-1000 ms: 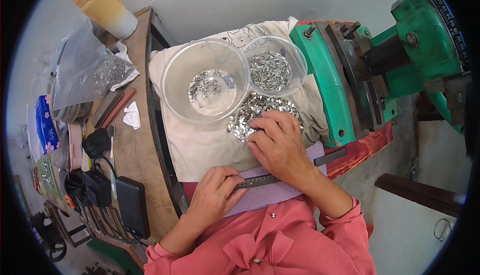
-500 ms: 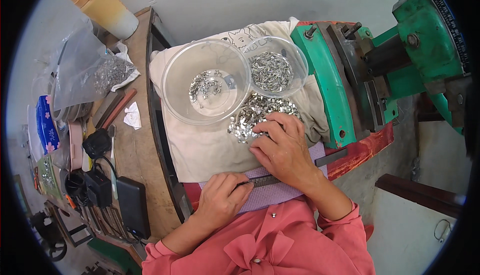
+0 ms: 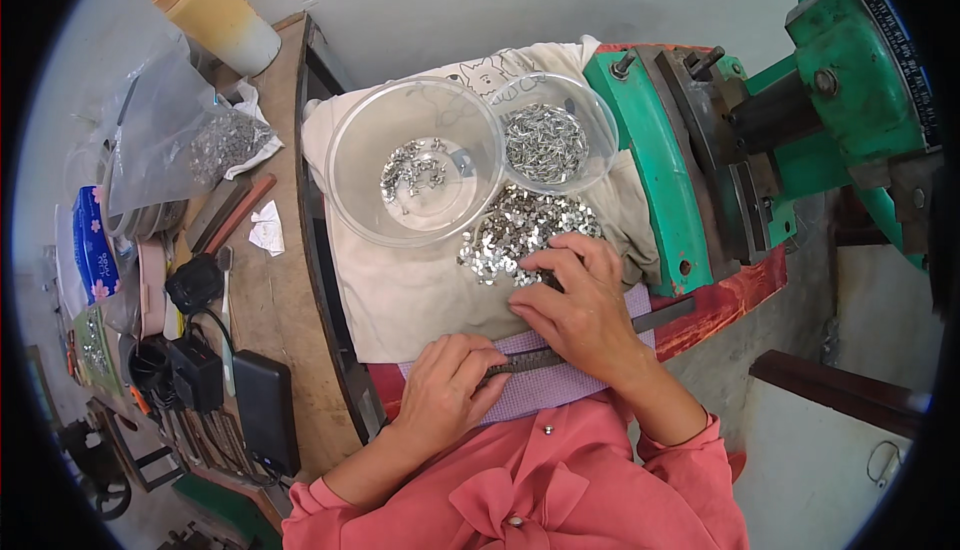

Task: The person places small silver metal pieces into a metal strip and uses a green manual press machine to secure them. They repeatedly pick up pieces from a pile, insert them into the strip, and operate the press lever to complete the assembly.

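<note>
My left hand (image 3: 440, 390) is closed around the left end of a dark, narrow metal bar (image 3: 535, 360). The bar lies across a purple checked cloth (image 3: 515, 400) at my lap and runs on to the right beneath my right wrist. My right hand (image 3: 585, 310) hovers at the near edge of a pile of small shiny metal pieces (image 3: 500, 250). Its thumb and fingers are curled together, and whatever lies between them is too small or hidden to make out. The pile rests on a beige cloth (image 3: 390, 300).
Behind the pile stand a large clear tub (image 3: 335, 170) with some small metal parts and a smaller clear tub (image 3: 608, 145) full of pin-like pieces. A green machine press (image 3: 650, 180) is at the right. On the left, a wooden bench (image 3: 290, 330) carries a yellow bottle (image 3: 215, 10), bags and tools.
My right hand has shifted slightly right and nearer to me, its fingers drawn closer together. The left hand still grips the bar, with its fingers slightly shifted.
</note>
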`<act>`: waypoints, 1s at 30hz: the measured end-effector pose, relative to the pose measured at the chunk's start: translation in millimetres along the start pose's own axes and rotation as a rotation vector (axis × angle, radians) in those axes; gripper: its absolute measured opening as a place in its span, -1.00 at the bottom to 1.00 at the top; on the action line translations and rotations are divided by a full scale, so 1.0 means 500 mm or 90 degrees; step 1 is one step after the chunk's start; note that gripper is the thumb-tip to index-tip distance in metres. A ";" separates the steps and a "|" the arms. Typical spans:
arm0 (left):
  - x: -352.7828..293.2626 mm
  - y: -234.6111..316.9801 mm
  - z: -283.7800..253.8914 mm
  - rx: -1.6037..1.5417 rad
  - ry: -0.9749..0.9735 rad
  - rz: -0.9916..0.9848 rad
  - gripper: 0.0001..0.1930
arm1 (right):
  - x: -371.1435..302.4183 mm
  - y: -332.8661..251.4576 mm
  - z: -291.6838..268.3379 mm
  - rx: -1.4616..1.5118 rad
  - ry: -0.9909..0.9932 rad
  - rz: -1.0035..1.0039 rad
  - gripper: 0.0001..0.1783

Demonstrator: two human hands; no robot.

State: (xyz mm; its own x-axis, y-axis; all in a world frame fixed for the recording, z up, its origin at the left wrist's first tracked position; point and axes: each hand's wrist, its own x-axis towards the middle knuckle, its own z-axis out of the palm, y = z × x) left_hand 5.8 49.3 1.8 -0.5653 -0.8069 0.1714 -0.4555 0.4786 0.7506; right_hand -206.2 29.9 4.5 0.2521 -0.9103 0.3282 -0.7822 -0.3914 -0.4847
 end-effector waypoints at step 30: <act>0.005 0.006 -0.002 0.030 0.016 0.007 -0.80 | 0.030 -0.002 0.030 -0.035 0.025 -0.060 -0.83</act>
State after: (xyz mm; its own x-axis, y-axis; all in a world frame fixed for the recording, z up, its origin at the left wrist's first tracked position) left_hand 3.6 48.8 5.0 -0.5531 -0.8096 0.1966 -0.4819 0.5033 0.7173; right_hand -193.2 14.8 -2.1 0.3052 -0.8632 0.4022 -0.7859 -0.4668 -0.4055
